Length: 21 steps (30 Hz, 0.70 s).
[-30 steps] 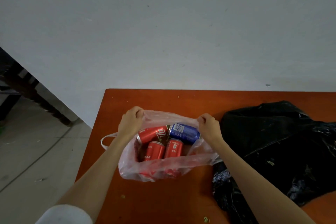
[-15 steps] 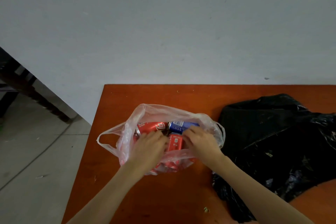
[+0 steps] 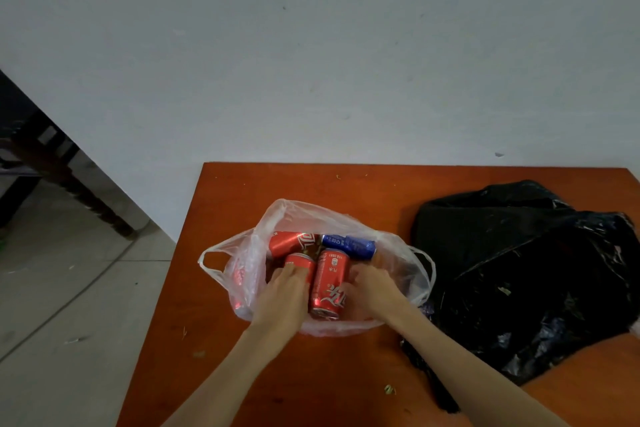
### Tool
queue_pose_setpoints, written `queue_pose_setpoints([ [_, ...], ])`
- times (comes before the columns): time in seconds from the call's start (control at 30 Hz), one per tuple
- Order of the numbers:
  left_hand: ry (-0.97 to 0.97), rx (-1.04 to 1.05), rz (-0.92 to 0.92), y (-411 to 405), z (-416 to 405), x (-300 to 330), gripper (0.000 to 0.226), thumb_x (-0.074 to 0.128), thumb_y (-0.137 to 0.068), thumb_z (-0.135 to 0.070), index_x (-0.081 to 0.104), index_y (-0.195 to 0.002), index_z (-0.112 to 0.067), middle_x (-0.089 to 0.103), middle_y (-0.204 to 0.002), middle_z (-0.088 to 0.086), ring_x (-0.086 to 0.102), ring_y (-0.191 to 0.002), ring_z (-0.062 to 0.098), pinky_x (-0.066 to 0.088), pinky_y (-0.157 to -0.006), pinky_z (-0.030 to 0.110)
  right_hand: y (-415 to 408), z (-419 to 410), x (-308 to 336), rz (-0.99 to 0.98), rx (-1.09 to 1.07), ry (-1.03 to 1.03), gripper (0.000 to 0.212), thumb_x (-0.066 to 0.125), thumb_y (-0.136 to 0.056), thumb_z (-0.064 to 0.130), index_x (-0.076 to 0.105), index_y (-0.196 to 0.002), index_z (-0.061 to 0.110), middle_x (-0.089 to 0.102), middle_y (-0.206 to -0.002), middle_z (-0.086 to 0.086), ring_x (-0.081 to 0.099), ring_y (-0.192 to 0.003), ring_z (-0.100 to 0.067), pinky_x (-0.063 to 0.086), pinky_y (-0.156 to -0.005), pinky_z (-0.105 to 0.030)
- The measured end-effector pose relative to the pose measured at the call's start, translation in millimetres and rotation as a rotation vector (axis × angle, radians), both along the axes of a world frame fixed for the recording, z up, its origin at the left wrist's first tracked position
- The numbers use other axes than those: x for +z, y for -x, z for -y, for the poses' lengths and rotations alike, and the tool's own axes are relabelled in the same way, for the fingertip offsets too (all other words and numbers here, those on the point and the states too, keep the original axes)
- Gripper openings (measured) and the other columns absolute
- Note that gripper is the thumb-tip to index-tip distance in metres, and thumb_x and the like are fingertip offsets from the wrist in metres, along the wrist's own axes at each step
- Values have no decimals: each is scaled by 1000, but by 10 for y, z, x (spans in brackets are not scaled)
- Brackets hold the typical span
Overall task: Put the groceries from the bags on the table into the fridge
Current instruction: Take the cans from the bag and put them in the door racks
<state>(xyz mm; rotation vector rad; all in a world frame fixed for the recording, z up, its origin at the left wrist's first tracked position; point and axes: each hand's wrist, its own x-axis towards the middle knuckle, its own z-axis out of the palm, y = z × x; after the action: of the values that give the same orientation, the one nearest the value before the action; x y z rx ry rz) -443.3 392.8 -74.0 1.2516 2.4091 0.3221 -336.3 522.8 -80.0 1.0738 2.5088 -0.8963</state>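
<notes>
A clear plastic bag lies open on the orange table. Inside it are several drink cans. One red can and a blue can lie at the back, and another red can lies in the middle. My left hand is inside the bag with its fingers curled over a third red can. My right hand is also in the bag, fingers bent against the right side of the middle can. Whatever is under its palm is hidden.
A crumpled black plastic bag lies on the table just right of the clear one, touching it. The table's left edge drops to a tiled floor. A grey wall stands directly behind the table. Dark furniture stands at far left.
Both hands let go of the bag's rim and went down among the cans. The left hand now covers a front red can, and the right hand sits beside the middle one.
</notes>
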Motion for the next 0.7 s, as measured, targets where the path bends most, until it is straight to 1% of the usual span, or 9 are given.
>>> queue_pose_setpoints([
  [0.03,26,69,-16,-8,-35,-32,45,50,-93,-29,39,-134,-15,46,-137,4,46,-124,17,39,-106,35,60,34,-53,-25,-124,77,29,52,-94,31,57,-114,10,66,-114,-6,65,-97,-17,51,-82,-24],
  [0.1,104,161,10,-17,-104,-96,55,51,-92,-29,28,-139,-12,41,-139,9,45,-125,22,40,-105,38,162,88,-133,-36,-315,237,35,51,-95,31,53,-120,6,64,-117,-11,65,-101,-20,51,-80,-24],
  [0.13,149,195,48,-10,-135,-132,58,49,-93,-29,23,-141,-9,39,-140,12,44,-125,25,41,-104,40,203,111,-169,-32,-389,305,40,51,-94,33,51,-124,6,63,-120,-12,64,-103,-22,51,-81,-25],
  [0.2,240,257,139,48,-184,-211,65,46,-95,-29,12,-145,-5,34,-142,17,41,-127,31,40,-103,43,261,133,-238,-15,-512,412,49,52,-93,38,48,-128,5,61,-122,-15,62,-107,-25,52,-88,-31],
  [0.33,307,314,303,183,-242,-317,81,51,-93,-33,-1,-146,-1,31,-144,21,41,-128,33,38,-104,42,319,109,-340,1,-632,500,58,56,-89,43,46,-130,4,58,-126,-16,59,-113,-28,48,-97,-36],
  [0.43,359,300,414,227,-281,-317,103,64,-84,-36,-12,-145,-4,29,-145,21,38,-130,33,36,-106,42,354,85,-401,-7,-683,556,61,62,-85,44,47,-130,5,58,-126,-16,58,-112,-28,47,-97,-37],
  [0.5,370,313,435,257,-302,-322,108,70,-80,-32,-12,-145,-5,32,-143,19,41,-129,32,38,-105,43,367,76,-423,3,-684,572,62,64,-82,45,48,-129,7,59,-125,-15,59,-111,-28,47,-98,-39],
  [0.6,307,358,474,283,-311,-297,101,71,-79,-24,-5,-144,-5,37,-140,16,45,-125,31,42,-102,41,364,55,-433,-18,-705,595,62,68,-79,44,51,-127,8,61,-122,-14,60,-109,-28,47,-98,-43],
  [0.7,231,433,570,294,-259,-243,96,72,-78,-18,3,-144,-4,40,-139,14,46,-124,31,43,-99,40,325,49,-382,-61,-727,612,61,70,-77,43,53,-124,7,63,-119,-14,62,-106,-27,49,-95,-42],
])
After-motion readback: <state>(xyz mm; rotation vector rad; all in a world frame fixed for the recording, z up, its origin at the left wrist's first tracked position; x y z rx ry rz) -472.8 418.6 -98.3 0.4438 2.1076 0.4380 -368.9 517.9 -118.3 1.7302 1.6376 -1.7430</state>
